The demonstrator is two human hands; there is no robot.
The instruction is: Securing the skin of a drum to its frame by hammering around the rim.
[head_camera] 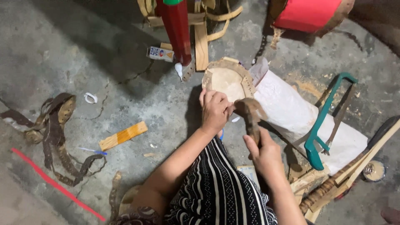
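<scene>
Seen from above on a cracked concrete floor (pixel 83 50), leather straps (pixel 54 133) are lying tangled at far left, their ends running out of frame, with a red strip (pixel 54 183) slanting below them. A small white ring (pixel 90 98) and a flat yellow wooden piece (pixel 123 136) are sitting further right. Up top, a red cylinder (pixel 177 29) is standing beside a small printed box (pixel 160 53), its upper part cut off by the frame edge.

At centre, a person's left hand (pixel 214 110) is pressing down, fingers curled, on the edge of a round, leather-rimmed drum skin (pixel 227 81); whatever lies under the fingers is hidden. The right hand (pixel 264 154) is gripping, fingers closed, the lower end of a brown leather strip (pixel 250 116) that rises to meet the left hand. The drum skin is resting against a white cloth-wrapped bundle (pixel 291 112). At right, a green-framed hacksaw (pixel 323 121) is lying across the bundle, and wooden sticks (pixel 346 175) are trailing off-frame. A red drum (pixel 308 14) is only partly showing above.
</scene>
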